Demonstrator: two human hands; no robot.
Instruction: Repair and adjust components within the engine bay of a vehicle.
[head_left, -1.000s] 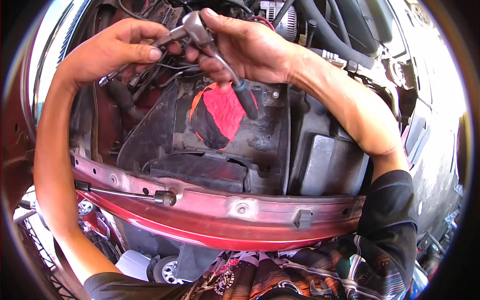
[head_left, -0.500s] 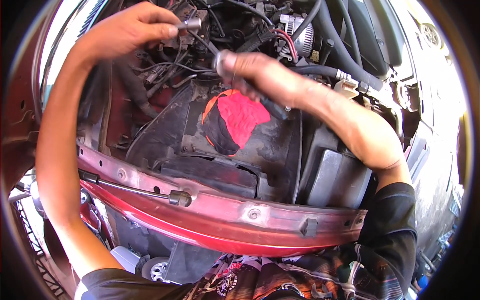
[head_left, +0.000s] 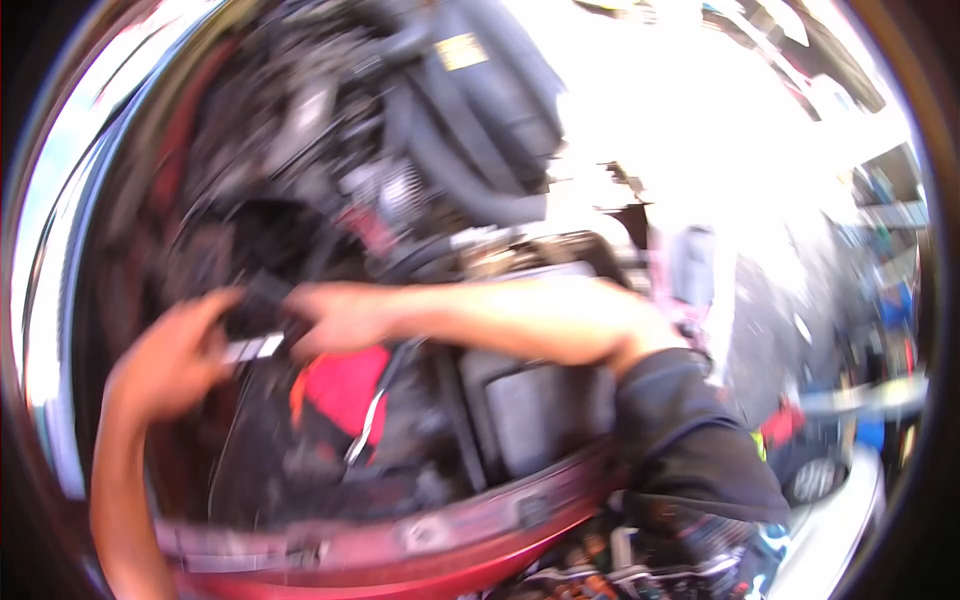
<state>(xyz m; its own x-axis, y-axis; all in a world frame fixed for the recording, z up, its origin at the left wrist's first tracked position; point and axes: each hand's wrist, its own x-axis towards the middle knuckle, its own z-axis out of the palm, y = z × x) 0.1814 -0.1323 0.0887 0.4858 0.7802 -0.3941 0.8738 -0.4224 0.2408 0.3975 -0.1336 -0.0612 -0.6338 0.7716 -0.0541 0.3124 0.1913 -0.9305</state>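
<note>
1. At far left, the person's left hand is hanging, curled, over a car's engine bay; blur is hiding whether its fingers are gripping.
2. Just right of it, a short silver metal bar is showing beside the left fingers, in the space between the two hands, which are staying a little apart.
3. The right hand is pointing left near the bar; what it is holding, if anything, cannot be told.
4. Below that hand, a red cloth with an orange edge is lying; a slim silver rod is crossing its right side.
5. Farther right, a smooth black box is sitting behind the red front panel.
6. A dark sleeve is covering the upper right arm.
</note>
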